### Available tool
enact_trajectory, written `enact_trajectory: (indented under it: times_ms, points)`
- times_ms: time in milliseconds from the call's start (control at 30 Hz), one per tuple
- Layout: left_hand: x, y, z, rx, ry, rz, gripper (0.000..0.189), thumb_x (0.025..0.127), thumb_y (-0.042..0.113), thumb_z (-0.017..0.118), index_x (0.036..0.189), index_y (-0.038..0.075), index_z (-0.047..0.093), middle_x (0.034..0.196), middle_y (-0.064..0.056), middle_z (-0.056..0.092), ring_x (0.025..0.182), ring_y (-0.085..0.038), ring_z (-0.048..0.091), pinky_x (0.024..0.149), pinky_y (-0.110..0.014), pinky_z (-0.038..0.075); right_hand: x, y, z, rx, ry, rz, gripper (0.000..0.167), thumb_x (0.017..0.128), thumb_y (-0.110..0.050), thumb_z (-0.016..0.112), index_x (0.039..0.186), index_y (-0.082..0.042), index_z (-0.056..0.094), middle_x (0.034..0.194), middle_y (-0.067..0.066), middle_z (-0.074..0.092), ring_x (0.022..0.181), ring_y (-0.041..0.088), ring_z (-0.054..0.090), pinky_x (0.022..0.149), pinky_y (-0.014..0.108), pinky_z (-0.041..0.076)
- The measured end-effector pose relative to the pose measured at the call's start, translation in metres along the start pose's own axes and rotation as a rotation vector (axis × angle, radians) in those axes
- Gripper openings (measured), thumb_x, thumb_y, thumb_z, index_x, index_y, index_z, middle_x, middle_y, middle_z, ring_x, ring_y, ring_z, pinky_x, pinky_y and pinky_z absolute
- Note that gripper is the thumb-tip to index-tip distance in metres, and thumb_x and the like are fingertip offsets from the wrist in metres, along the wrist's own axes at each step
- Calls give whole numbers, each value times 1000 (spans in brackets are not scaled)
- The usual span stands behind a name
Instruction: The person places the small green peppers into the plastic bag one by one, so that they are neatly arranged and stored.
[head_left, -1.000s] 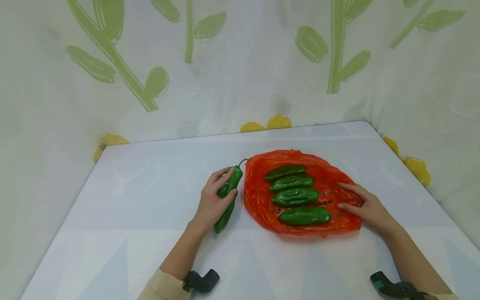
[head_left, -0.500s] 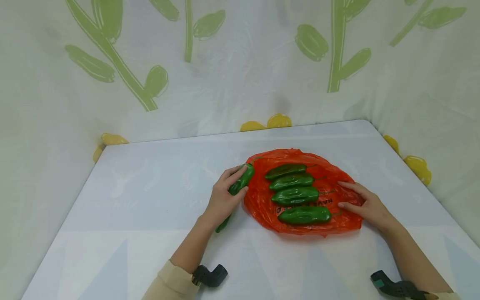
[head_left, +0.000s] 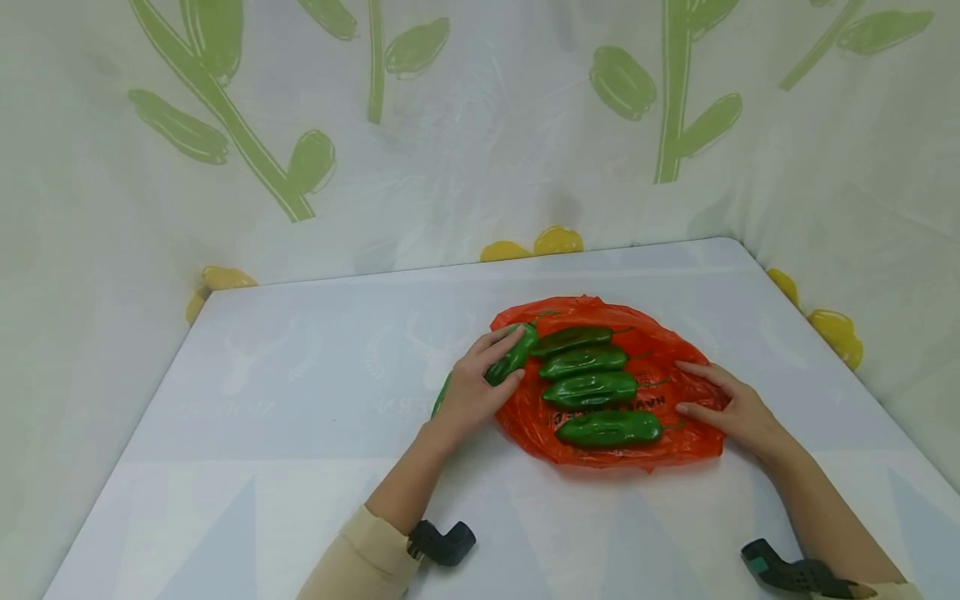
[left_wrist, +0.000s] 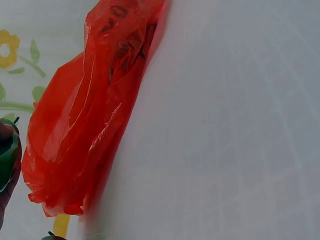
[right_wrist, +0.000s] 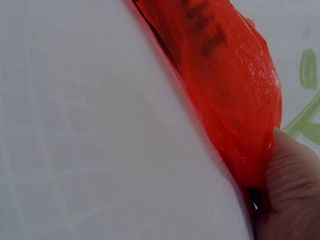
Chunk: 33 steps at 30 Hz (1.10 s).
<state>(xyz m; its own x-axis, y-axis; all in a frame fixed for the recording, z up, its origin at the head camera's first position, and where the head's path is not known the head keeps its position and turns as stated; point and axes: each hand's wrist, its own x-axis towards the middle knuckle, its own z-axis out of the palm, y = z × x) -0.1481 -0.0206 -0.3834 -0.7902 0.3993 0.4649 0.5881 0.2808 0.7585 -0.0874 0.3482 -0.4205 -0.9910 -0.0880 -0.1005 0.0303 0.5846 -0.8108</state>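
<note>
A red plastic bag with dark print lies spread on the table, its edges crumpled and raised. Several glossy green peppers lie side by side on it, stems toward the right. At the bag's left side my left hand grips another long green pepper. Its stem end overlaps the bag, while the tip sticks out left behind the hand. In the left wrist view part of the held pepper shows at the left edge. My right hand rests over the bag's right edge, thumb and fingers extended onto the red plastic.
The white table has faint blue-grey patterns and stretches to both sides of the bag. Behind it hangs a pale cloth with green leaf prints. A dark wrist camera sits on the left wrist, another device on the right.
My left hand has moved right and slightly up with its pepper, from beside the bag to over its left edge, turning the pepper to a flatter slant. The right hand stays put.
</note>
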Motion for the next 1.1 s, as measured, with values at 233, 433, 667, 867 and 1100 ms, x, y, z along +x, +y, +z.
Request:
enact_trajectory:
  times_ms: [233,433,667,867,1100]
  points:
    - [11,0,12,-7,-31,71,53,85,4,66,136,7,51,137,-12,52,123,-25,51,95,-37,48,0,1,0,-11,6,-3,65,88,-27,66,145,-13,37,146,21,33,131,43,26,96,69,32]
    - [18,2,24,7,-88,76,56,86,5,67,139,7,48,139,-10,50,126,-22,49,99,-34,45,0,1,0,-5,5,-1,66,88,-26,67,145,-13,37,146,21,32,132,43,26,97,69,31]
    - [24,3,37,39,-145,117,62,86,8,68,142,5,41,134,-11,52,120,-23,51,97,-30,46,1,0,0,-5,3,-2,65,88,-26,67,145,-13,37,145,20,33,131,42,26,97,69,31]
    - [30,1,47,87,-150,166,61,85,8,70,140,5,45,126,-11,51,114,-21,54,95,-22,46,0,-2,0,2,4,-5,65,88,-25,67,145,-13,37,146,22,32,131,44,26,97,70,30]
    - [36,2,54,161,-212,211,58,84,9,71,138,6,49,127,-10,53,115,-21,54,97,-21,44,0,-3,1,-24,13,-8,63,89,-26,66,144,-15,38,144,20,34,128,41,29,97,67,33]
